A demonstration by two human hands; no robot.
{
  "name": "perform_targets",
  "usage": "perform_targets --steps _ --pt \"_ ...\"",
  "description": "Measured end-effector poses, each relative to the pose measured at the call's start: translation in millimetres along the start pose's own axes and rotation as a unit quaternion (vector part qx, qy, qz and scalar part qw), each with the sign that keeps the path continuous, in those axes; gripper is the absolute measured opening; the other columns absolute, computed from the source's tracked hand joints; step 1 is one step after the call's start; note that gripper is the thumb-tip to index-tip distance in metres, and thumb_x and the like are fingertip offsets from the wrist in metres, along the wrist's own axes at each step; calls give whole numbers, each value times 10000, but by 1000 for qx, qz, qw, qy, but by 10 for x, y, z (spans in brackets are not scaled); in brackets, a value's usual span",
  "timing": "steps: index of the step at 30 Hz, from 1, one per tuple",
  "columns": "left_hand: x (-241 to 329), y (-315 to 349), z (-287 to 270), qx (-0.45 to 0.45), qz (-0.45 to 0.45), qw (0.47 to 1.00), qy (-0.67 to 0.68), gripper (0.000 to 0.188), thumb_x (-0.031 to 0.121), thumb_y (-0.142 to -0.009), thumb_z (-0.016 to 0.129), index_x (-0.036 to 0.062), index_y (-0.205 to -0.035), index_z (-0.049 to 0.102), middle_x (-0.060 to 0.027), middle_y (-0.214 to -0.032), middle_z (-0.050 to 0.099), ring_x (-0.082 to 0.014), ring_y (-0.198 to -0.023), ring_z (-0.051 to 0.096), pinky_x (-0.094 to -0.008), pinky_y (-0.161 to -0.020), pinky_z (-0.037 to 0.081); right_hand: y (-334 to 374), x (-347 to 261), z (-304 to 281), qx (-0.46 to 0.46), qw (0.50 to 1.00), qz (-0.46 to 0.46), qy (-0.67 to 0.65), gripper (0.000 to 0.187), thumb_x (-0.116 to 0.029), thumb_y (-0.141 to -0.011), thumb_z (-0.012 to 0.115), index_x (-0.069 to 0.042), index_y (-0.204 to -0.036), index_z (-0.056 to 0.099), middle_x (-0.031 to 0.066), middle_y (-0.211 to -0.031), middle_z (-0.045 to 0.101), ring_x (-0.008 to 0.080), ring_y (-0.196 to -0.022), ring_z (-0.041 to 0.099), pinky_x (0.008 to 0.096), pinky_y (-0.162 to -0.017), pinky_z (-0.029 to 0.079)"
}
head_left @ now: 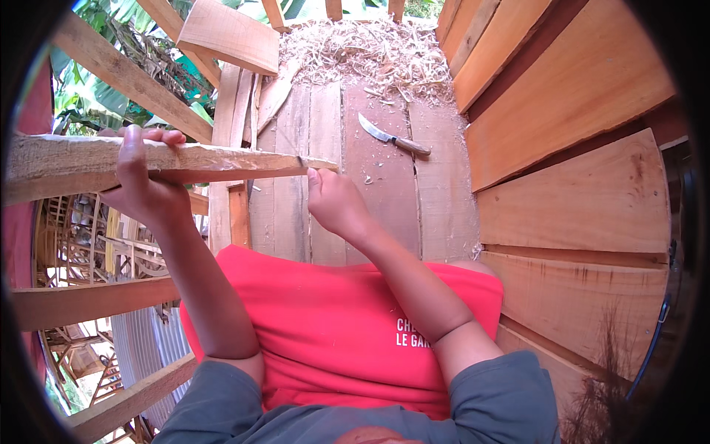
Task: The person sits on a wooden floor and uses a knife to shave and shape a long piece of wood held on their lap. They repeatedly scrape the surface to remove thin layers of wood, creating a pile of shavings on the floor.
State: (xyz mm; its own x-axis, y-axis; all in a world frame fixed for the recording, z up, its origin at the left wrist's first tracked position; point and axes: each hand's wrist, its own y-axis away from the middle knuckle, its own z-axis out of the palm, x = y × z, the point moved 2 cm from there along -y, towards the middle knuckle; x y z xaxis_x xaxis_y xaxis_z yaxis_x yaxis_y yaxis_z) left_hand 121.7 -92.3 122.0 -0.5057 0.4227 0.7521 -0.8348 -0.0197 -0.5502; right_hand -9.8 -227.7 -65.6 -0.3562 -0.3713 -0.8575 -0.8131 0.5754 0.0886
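A long wooden plank reaches in from the left edge and narrows to a tip near the middle. My left hand is wrapped round it, thumb on the near side and fingertips over the far edge. At the narrow end, my right hand is closed, thumb and finger pinched against the plank's near edge. A short dark line crosses the wood beside that thumb; whether it is a mark or a thin tool, I cannot tell. Beyond the right hand, a curved knife with a brown wooden handle lies on the boards, touched by neither hand.
Wood shavings are heaped at the far end of the plank floor. A wood block rests at the far left. Board walling rises on the right, slatted rails on the left. Red cloth covers my lap.
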Motion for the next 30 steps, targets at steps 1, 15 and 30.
perform_targets --steps 1,15,30 --pt "-2 11 3 -5 -1 1000 4 218 93 -837 677 -22 -960 540 -145 -744 601 -236 -646 622 -369 -643 561 -5 22 -11 3 1000 -1 -6 500 -329 -1071 366 44 -862 626 329 -801 657 521 -829 649 578 -805 506" --pt "29 9 25 0 2 1000 18 242 53 -795 653 -12 -979 509 -88 -748 548 -187 -626 610 -360 -563 591 -148 189 -96 -39 998 1 49 527 -311 -1078 332 56 -902 666 335 -874 672 504 -892 657 564 -864 513" --pt "29 -13 -2 -15 8 1000 19 217 58 -815 644 -23 -965 510 -129 -689 586 -222 -553 612 -363 -540 565 -103 74 -132 -41 999 -24 26 519 -312 -1070 344 63 -917 669 339 -890 670 509 -896 649 577 -873 491"
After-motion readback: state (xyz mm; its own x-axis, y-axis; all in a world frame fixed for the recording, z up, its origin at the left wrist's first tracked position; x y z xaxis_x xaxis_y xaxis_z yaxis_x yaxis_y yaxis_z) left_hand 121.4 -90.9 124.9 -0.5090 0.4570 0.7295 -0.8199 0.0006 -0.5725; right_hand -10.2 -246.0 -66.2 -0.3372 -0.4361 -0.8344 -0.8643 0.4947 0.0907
